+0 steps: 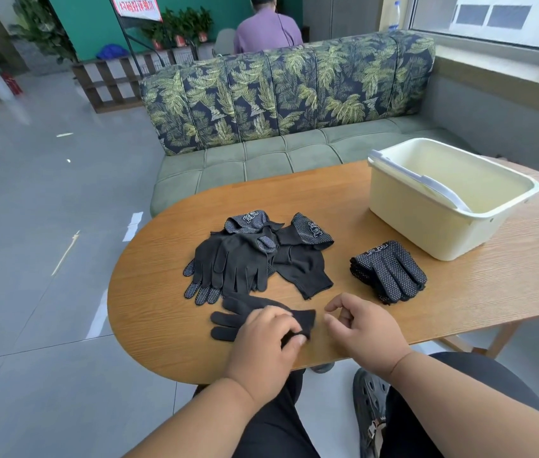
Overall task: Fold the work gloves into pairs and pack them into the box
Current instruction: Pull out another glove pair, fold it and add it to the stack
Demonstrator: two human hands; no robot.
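Behind everything, a leaf-patterned sofa (288, 94) is filling the upper middle of the frame, and a person in a purple shirt (266, 31) is sitting beyond it, back turned. Below it the oval wooden worktop (169, 246) is taking up the centre and right. A pale yellow box (439, 226) is standing at the worktop's right side, its mouth open and a whitish handle lying across the rim. Left of it, in the middle of the frame, a loose heap of black gloves (248, 259) is lying spread out, some showing dotted palms. Between heap and box, a neat stack of gloves (390, 272) is resting dotted side up, apart from both.

Toward the lower centre, a single black glove (248, 312) is lying flat near the worktop's front edge, fingers pointing left. The left hand (264, 338) is pinching its cuff end between thumb and fingers. The right hand (360, 325) is hovering just beside that cuff, its fingers loosely curled and apparently grasping nothing, though the fingertips are partly hidden.
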